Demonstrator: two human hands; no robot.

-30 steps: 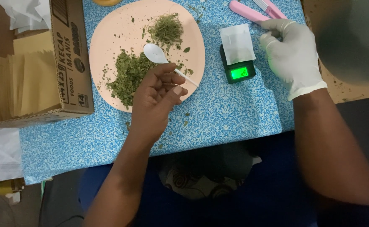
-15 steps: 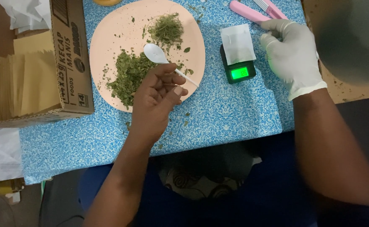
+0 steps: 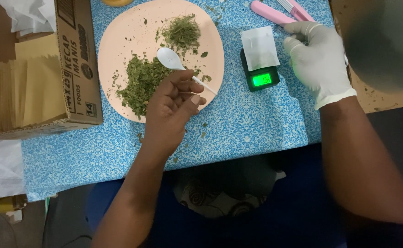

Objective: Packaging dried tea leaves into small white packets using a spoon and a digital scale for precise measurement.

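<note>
Plate (image 3: 119, 41) bears two herb piles (image 3: 141, 82), one spoon (image 3: 170, 59).

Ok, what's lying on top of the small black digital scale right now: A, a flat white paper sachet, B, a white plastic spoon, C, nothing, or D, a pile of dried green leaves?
A: a flat white paper sachet covers the platform of the small black digital scale, above its lit green display.

even, soft indoor light, faint shadows; sharp centre, dark blurred patch top right.
</note>
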